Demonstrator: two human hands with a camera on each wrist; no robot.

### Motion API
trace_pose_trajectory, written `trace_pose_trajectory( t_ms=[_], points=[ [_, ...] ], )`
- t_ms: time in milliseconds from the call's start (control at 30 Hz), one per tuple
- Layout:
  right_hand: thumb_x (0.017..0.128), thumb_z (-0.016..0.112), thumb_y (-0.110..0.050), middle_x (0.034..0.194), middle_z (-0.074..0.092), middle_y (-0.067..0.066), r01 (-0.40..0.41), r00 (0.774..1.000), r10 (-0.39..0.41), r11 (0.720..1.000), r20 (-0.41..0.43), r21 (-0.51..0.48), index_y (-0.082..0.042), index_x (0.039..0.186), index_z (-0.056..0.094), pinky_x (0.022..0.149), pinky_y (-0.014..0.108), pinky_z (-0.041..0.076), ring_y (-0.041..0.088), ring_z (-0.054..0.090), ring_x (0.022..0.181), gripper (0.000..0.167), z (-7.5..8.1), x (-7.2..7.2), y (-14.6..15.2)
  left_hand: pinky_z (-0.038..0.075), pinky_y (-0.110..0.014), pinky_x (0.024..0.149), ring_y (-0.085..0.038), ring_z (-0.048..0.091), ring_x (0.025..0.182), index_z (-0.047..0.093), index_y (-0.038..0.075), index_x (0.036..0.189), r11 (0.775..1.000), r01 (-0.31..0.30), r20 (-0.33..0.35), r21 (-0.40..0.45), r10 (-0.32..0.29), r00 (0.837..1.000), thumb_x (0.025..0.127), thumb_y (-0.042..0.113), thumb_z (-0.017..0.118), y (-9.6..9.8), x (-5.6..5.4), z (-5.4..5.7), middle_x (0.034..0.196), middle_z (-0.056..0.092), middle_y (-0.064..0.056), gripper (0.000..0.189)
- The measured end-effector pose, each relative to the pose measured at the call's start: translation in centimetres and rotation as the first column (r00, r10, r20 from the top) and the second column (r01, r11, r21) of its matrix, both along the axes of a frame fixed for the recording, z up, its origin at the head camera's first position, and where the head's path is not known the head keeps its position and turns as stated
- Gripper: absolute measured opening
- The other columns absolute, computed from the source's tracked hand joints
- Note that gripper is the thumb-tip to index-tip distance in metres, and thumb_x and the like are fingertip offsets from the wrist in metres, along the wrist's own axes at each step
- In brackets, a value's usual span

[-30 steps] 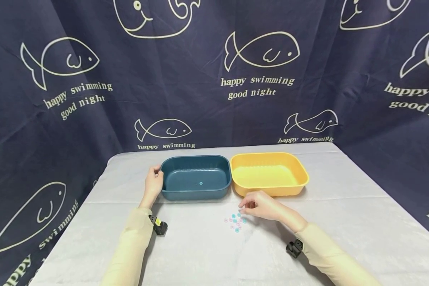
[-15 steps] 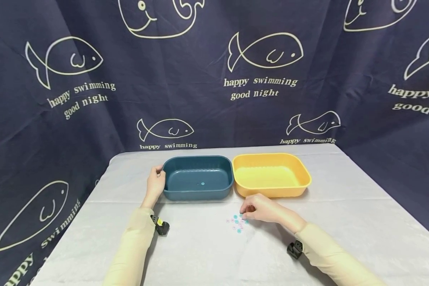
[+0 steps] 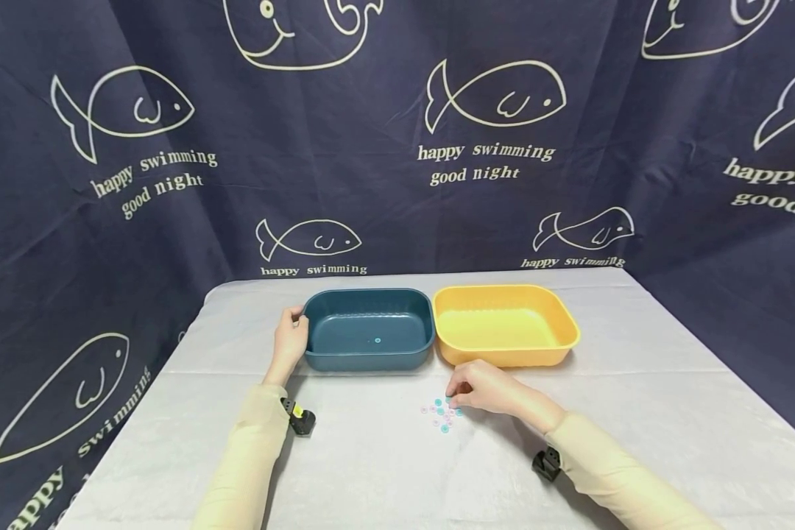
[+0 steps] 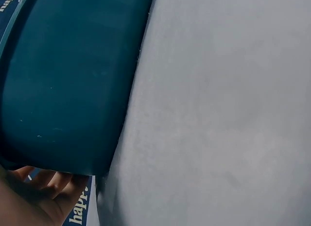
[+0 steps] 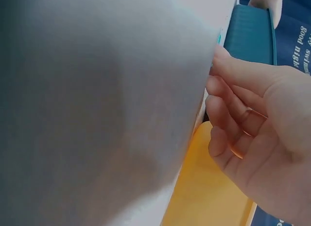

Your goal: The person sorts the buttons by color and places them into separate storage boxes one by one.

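My left hand (image 3: pixel 290 341) grips the left end of a dark teal plastic bin (image 3: pixel 371 362); in the left wrist view its fingers (image 4: pixel 60 184) curl against the bin's end wall. Inside the bin lies one small light-blue button (image 3: pixel 377 340). My right hand (image 3: pixel 486 388) is down at a small pile of round, button-like pink and blue discs (image 3: pixel 445 428) on the cloth. Its thumb and index finger pinch a blue button (image 3: pixel 448 400) at the pile's upper right edge. In the right wrist view the other fingers are curled, and the fingertips partly hide the button.
A yellow bin (image 3: pixel 506 357) stands right beside the teal one, just behind my right hand. Both rest on a table with a pale grey cloth (image 3: pixel 364 464). A dark blue curtain (image 3: pixel 384 184) printed with fish hangs behind and at the sides.
My right hand has lowered slightly, bringing thumb and index finger onto a blue button at the pile's edge. The left hand keeps its hold on the teal bin. The head view has shifted slightly.
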State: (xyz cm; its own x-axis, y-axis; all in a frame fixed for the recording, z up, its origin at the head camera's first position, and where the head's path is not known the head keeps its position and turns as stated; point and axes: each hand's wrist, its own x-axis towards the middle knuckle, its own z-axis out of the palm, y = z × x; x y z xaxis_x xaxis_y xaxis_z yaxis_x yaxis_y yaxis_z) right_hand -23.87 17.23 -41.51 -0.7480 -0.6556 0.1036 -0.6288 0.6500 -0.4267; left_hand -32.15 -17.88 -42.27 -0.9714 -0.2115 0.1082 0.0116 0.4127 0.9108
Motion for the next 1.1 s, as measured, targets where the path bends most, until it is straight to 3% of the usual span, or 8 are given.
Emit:
trace_pose_trajectory(
  t_ms=[267,800,1100],
  points=[
    [0.077,0.074,-0.011,0.076,0.066,-0.006,-0.008,1.0,0.008,1.0,-0.024,0.001,-0.009,0.081,0.074,0.061,0.015,0.045,-0.003,0.05,0.066,0.004,0.2,0.1,-0.2,0.034,-0.05,0.106,-0.037,0.04,0.128,0.038,-0.001,0.135,1.0,-0.003,-0.001,0.007,0.003,1.0,0.098,0.014,0.033,-0.1,-0.2,-0.1,0.137,0.042,-0.024,0.04],
    [0.076,0.074,-0.011,0.066,0.053,-0.009,0.034,0.999,-0.032,0.997,0.04,-0.066,-0.01,0.079,0.068,0.058,0.017,0.042,-0.001,0.045,0.061,0.007,0.0,0.1,0.3,0.035,-0.049,0.105,-0.038,0.04,0.128,0.038,-0.003,0.134,1.0,-0.008,-0.007,0.004,0.008,1.0,0.098,0.011,0.034,0.1,0.0,-0.1,0.136,0.042,-0.025,0.039],
    [0.077,0.072,-0.01,0.067,0.053,-0.01,0.045,0.999,-0.048,0.991,-0.02,-0.127,-0.011,0.081,0.068,0.058,0.017,0.044,-0.001,0.046,0.062,0.006,0.9,0.3,0.4,0.034,-0.049,0.106,-0.038,0.04,0.128,0.038,-0.003,0.134,1.0,-0.008,-0.012,-0.006,0.008,1.0,0.098,0.012,0.033,0.1,-0.1,-0.3,0.136,0.041,-0.025,0.039]
  ],
)
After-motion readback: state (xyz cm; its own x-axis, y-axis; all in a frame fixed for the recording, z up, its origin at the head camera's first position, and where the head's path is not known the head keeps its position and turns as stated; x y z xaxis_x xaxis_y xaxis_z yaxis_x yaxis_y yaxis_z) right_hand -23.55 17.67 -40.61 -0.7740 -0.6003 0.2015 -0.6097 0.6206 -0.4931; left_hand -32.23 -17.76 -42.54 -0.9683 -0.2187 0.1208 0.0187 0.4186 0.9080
